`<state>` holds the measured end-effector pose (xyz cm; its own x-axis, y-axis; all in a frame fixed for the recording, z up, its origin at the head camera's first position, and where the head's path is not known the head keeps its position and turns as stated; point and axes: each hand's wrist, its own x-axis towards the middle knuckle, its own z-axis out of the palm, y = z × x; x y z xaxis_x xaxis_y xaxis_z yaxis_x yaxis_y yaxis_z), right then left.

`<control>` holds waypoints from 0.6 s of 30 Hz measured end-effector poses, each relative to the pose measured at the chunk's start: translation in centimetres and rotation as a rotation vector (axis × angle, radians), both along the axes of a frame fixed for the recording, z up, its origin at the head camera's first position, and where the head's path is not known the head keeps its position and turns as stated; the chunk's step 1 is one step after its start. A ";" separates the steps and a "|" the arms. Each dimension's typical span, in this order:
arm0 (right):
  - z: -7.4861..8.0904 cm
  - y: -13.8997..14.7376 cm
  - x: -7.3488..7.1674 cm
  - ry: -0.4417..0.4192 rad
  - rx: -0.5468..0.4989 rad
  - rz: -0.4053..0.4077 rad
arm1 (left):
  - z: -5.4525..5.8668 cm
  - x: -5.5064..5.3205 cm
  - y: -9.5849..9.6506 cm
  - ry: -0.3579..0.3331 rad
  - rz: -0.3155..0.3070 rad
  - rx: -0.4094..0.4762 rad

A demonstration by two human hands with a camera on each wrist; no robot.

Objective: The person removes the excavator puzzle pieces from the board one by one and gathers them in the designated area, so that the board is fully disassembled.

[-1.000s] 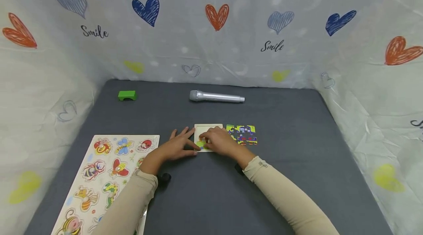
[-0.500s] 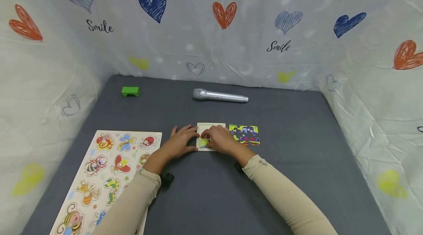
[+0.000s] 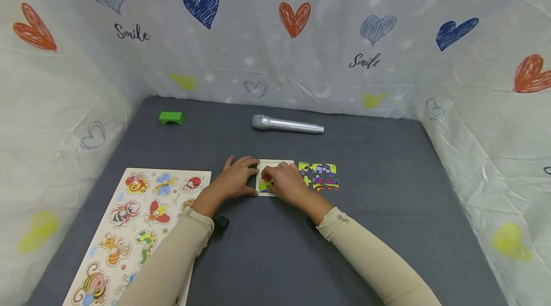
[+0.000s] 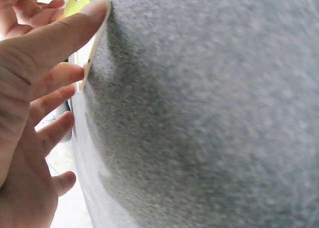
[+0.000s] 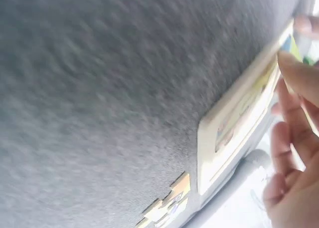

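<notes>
A small wooden puzzle tray lies at the middle of the table. My left hand has its fingers spread at the tray's left side. In the left wrist view its thumb rests on the tray's corner and a fingertip touches the edge. My right hand reaches over the tray with bent fingers, pinching a green-yellow puzzle piece in the tray's near left corner; the fingers partly hide it. Several loose puzzle pieces, yellow, purple and red, lie right of the tray.
A large insect puzzle board lies at the left, partly under the left forearm. A silver microphone lies behind the tray. A green arch block stands at the back left. A heart-printed white curtain surrounds the table.
The left hand has shifted along the tray's left edge, and its fingers are more bent. The right hand's fingers have moved slightly over the piece. The head view has tilted a little.
</notes>
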<state>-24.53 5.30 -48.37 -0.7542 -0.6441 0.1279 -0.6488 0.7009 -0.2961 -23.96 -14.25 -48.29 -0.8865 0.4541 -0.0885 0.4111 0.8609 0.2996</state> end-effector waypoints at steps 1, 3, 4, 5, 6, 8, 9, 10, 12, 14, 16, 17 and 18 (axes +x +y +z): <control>-0.1 0.0 0.1 0.016 -0.010 -0.002 | 0.1 0.0 0.1 0.005 -0.004 -0.016; 0.0 0.2 0.3 -0.010 -0.053 -0.012 | 0.2 -0.1 0.2 0.006 -0.008 -0.039; 0.1 0.5 0.3 -0.038 -0.081 -0.022 | 0.2 -0.1 0.4 0.005 -0.011 -0.046; 0.3 1.0 0.2 -0.074 -0.112 -0.032 | 0.1 -0.1 0.6 0.004 -0.014 -0.051; 0.6 1.5 0.1 -0.108 -0.148 -0.043 | 0.1 -0.1 0.7 0.003 -0.014 -0.056; 1.3 2.8 -0.1 -0.177 -0.206 -0.077 | 0.0 0.0 0.7 -0.005 -0.008 -0.057; 1.5 3.7 -0.2 -0.198 -0.219 -0.094 | 0.0 0.1 0.7 -0.009 -0.003 -0.055; 1.7 4.7 -0.3 -0.209 -0.213 -0.117 | 0.0 0.1 0.6 -0.006 -0.002 -0.053; 1.6 6.7 -0.2 -0.229 -0.186 -0.157 | 0.1 0.2 0.5 -0.006 0.000 -0.047; 1.0 8.4 0.1 -0.237 -0.148 -0.179 | 0.3 0.1 0.4 -0.006 -0.004 -0.041; 0.3 9.5 0.6 -0.242 -0.119 -0.184 | 0.4 0.0 0.4 -0.005 -0.011 -0.044; 0.0 9.9 0.8 -0.230 -0.117 -0.179 | 0.5 -0.1 0.6 -0.008 -0.012 -0.045; -0.2 10.2 1.1 -0.213 -0.116 -0.174 | 0.6 -0.3 0.7 -0.009 -0.017 -0.044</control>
